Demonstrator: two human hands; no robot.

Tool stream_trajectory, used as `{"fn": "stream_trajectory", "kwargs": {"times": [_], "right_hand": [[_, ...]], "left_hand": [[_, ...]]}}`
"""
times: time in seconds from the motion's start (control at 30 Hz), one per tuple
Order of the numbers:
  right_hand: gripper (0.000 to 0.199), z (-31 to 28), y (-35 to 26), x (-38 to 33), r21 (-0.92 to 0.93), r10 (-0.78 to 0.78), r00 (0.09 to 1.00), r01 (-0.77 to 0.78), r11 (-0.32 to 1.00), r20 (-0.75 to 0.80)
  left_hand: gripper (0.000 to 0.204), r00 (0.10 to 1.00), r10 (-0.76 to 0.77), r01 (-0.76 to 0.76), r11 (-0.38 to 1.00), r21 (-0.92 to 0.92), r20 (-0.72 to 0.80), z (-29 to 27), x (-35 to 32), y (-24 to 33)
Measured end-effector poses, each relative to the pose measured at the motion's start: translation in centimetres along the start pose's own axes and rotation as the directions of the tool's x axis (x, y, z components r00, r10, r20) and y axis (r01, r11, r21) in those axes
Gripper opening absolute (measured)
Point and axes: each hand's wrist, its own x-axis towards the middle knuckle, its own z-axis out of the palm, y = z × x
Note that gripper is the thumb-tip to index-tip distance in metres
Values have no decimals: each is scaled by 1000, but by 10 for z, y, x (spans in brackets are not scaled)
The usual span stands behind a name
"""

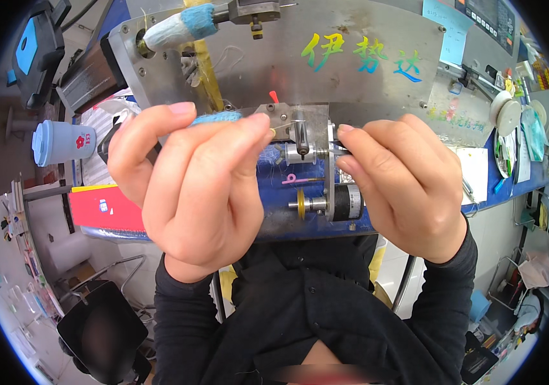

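Both hands' fingers pinch together before a steel machine panel (377, 77); blue bench (518, 186) behind.

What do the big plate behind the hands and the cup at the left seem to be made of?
The plate looks like bare metal, perhaps steel or aluminium: grey, dully shiny, with screws at its corners. The cup looks like plastic: matte, evenly pale blue, with a moulded lid.
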Motion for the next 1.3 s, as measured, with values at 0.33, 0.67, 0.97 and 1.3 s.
{"fn": "stream_trajectory", "kwargs": {"times": [0.33, 0.67, 0.97, 1.3], "right_hand": [[35, 17, 4, 19, -42, -16, 1000, 16, 999, -5], [28, 15, 9, 21, 15, 23, 999, -23, 1000, 29], [29, -10, -7, -35, 255, 413, 911, -404, 878, 22], [17, 39, -78, -158, 326, 789, 584, -795, 511, 190]], "left_hand": [[6, 998, 61, -61, 998, -4, -24, 8, 20, -1], [9, 1000, -13, 13, 998, 56, -7, -6, 9, 4], [39, 943, -112, 126, 992, -24, 314, 11, -66, -11], [28, 871, -465, 490, 846, -211, 156, -2, -78, -11]]}}
